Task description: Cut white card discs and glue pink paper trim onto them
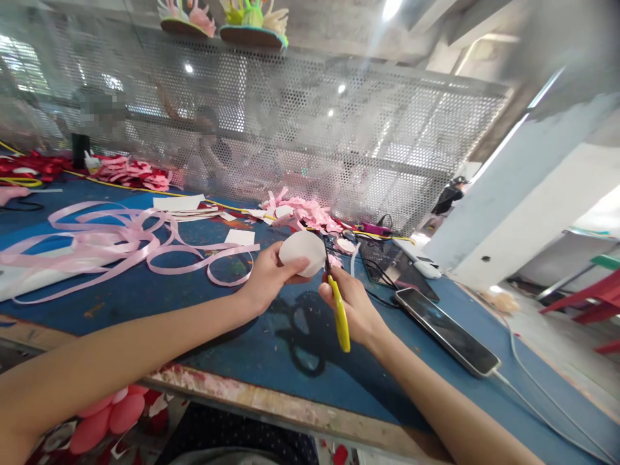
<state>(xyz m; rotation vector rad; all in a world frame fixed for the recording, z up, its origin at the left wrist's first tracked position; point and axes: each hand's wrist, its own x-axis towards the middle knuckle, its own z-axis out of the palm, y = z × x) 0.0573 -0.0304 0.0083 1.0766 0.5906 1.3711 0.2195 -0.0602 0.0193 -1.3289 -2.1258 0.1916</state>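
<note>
Between the thumb and fingers of my left hand (pixel 271 274) is a white paper disc (pixel 303 252), held up above the blue table (pixel 242 352). My right hand (pixel 356 303) is closed around yellow-handled scissors (pixel 339 313). Their dark blades point away from me and meet the disc's right edge; whether they are parted is hard to see. A thin white paper strip (pixel 355 259) curves just beyond my right hand. Shadows of both hands and the scissors fall on the table below.
Loops of pink ribbon (pixel 140 248) spread over the left side. Behind lie stacked white paper (pixel 179 204) and pink scraps (pixel 305 212). A phone (pixel 448 330) with a cable and a dark tablet (pixel 394 265) lie at right. A perforated metal screen (pixel 310 123) stands behind the table.
</note>
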